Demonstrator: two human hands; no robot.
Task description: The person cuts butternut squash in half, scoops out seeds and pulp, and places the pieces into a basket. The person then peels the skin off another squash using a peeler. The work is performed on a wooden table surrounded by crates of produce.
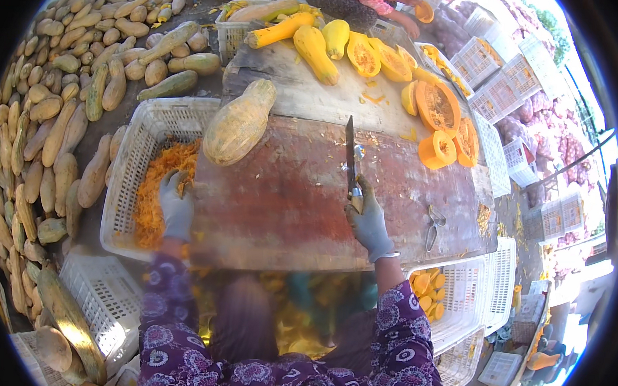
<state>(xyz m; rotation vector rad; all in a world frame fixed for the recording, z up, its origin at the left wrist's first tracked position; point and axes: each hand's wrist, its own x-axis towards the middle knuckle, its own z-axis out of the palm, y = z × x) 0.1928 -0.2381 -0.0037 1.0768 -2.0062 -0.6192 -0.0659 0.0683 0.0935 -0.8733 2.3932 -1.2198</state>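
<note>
My right hand (pixel 370 224), in a grey work glove, grips the handle of a long knife (pixel 350 148) on the reddish wooden tabletop (pixel 288 202). Beside the blade lies a small shiny metal piece (pixel 360 153), perhaps a spoon bowl. At the table's left edge is my left hand (pixel 176 208), also gloved, fingers curled next to orange pumpkin pulp (pixel 156 196) in a white plastic crate (pixel 117 184); whether it holds anything is hidden. A whole tan pumpkin (pixel 239 125) rests at the tabletop's upper left. To the right lies a metal peeler (pixel 433 227).
Cut pumpkin pieces (pixel 437 108) stand at the right edge, with peeled yellow pumpkins (pixel 315 53) at the back. Another person (pixel 358 1) works beyond. Unpeeled pumpkins (pixel 54 114) cover the left ground. A crate (pixel 457 298) at lower right contains orange pieces (pixel 428 291).
</note>
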